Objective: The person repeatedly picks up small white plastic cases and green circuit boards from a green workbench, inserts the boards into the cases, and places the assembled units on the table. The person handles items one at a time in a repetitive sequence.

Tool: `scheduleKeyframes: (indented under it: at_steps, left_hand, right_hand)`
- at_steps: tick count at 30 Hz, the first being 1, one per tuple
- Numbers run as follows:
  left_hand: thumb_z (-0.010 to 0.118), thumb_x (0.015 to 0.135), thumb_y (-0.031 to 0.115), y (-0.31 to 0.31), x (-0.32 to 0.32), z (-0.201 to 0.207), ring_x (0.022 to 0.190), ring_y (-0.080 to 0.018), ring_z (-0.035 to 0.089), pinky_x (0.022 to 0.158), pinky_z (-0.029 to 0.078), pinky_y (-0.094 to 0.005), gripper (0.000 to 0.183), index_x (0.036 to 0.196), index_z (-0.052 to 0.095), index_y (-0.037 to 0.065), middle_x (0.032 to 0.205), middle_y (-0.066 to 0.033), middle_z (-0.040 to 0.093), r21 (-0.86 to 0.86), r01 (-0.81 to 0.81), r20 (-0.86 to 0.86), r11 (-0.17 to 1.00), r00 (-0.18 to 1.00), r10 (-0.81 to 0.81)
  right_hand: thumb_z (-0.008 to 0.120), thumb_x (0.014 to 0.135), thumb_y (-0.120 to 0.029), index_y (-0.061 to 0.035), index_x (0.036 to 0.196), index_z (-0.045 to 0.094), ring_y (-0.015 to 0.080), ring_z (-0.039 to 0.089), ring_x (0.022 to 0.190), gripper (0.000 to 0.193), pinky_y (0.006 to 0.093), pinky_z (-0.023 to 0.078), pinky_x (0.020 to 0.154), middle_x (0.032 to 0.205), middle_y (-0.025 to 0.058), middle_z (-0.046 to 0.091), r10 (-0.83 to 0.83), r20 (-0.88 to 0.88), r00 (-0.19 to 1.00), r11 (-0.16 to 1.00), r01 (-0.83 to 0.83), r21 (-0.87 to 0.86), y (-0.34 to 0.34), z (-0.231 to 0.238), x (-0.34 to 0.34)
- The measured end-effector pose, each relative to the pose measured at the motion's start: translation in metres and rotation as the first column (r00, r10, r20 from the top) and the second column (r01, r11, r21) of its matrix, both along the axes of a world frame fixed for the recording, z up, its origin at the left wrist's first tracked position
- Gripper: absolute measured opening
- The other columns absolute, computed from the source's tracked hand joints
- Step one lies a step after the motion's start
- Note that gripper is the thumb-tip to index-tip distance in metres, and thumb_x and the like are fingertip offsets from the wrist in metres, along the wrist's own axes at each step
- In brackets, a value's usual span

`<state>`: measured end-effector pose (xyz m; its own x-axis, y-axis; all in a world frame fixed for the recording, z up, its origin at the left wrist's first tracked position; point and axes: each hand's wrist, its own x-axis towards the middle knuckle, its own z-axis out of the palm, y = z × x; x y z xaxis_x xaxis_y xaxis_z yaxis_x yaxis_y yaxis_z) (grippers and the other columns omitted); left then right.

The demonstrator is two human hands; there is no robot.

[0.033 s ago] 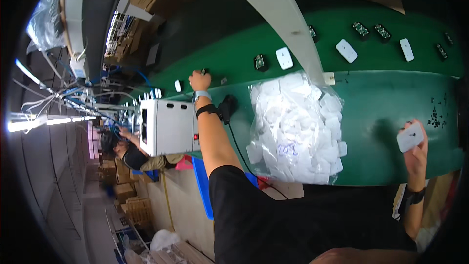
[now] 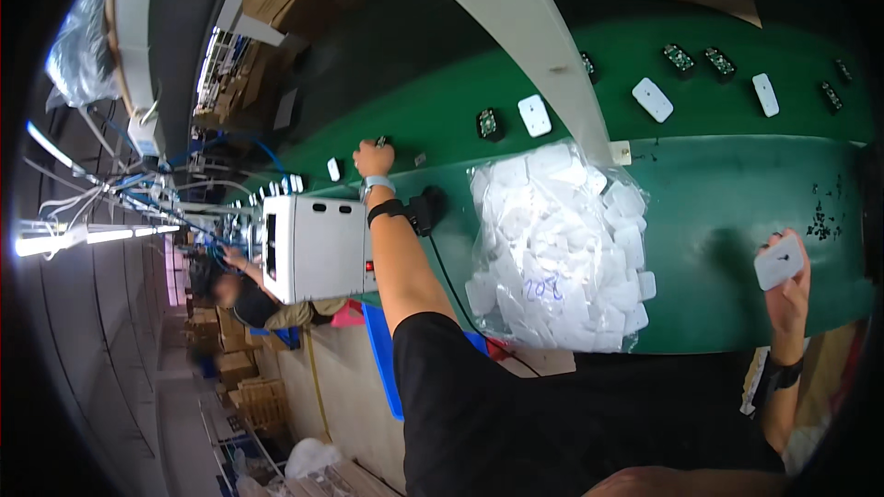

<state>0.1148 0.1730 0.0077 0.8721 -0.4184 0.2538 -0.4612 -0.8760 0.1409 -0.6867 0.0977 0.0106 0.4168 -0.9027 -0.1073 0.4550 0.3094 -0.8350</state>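
Note:
My left hand (image 2: pixel 374 160) stretches far out to the left over the green conveyor belt. Its fingers close on a small dark circuit board module (image 2: pixel 382 142), partly hidden by them. At the right side of the bench, my right hand (image 2: pixel 788 299) grips a white plastic cover (image 2: pixel 779 262) with rounded corners and a small dark mark in its middle. Between my arms lies a clear bag (image 2: pixel 552 248) full of similar white covers. On the belt, more covers (image 2: pixel 534 116) lie among black modules with green boards (image 2: pixel 489 123).
A white machine (image 2: pixel 318 248) stands beside my left forearm, with a black plug and cable (image 2: pixel 425 212) near it. A pale curved post (image 2: pixel 543 46) crosses the belt. Small black parts (image 2: pixel 821 221) are scattered at the far right. Another person (image 2: pixel 253 299) works further left.
My right hand has shifted very slightly right with the white cover. My left hand stays at the same module; the whole view has moved a little.

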Motion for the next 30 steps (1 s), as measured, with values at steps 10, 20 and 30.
scheduleKeyframes:
  at_steps: [10, 20, 30]
  left_hand:
    - [0.071, 0.079, 0.025, 0.008, 0.071, -0.027, 0.096, -0.0434, 0.068, 0.085, 0.056, -0.0499, 0.034, 0.098, 0.062, -0.001, 0.100, -0.0260, 0.070, 0.245, 0.102, 0.105, 0.964, 0.986, -0.131]
    - [0.063, 0.095, 0.005, 0.055, -0.235, 0.123, 0.100, -0.0181, 0.059, 0.090, 0.049, -0.0311, 0.033, 0.125, 0.050, -0.001, 0.108, -0.0105, 0.059, -0.917, 0.001, -0.326, 0.398, 0.573, -0.752]
    - [0.071, 0.085, 0.009, 0.102, -0.526, 0.101, 0.107, -0.0277, 0.066, 0.096, 0.053, -0.0420, 0.057, 0.135, 0.049, -0.008, 0.117, -0.0175, 0.064, -0.824, -0.386, -0.410, 0.414, -0.096, -0.907]
  right_hand:
    - [0.085, 0.068, -0.029, 0.0006, 0.139, 0.040, 0.0243, 0.056, 0.110, 0.088, 0.0353, 0.045, 0.099, 0.119, 0.0111, 0.053, -0.097, 0.008, 0.995, 0.995, 0.097, 0.027, 0.016, 0.009, -0.004]
    - [0.080, 0.068, -0.013, 0.0015, 0.134, 0.048, 0.0336, 0.066, 0.111, 0.075, 0.0468, 0.052, 0.100, 0.120, 0.0201, 0.064, 0.086, 0.251, 0.964, 0.996, -0.085, -0.015, 0.042, 0.053, 0.041]
    - [0.075, 0.079, -0.002, 0.0019, 0.137, 0.050, 0.0293, 0.065, 0.114, 0.063, 0.0427, 0.051, 0.101, 0.126, 0.0170, 0.062, 0.287, 0.370, 0.883, 0.957, -0.280, -0.074, 0.072, 0.070, 0.045]
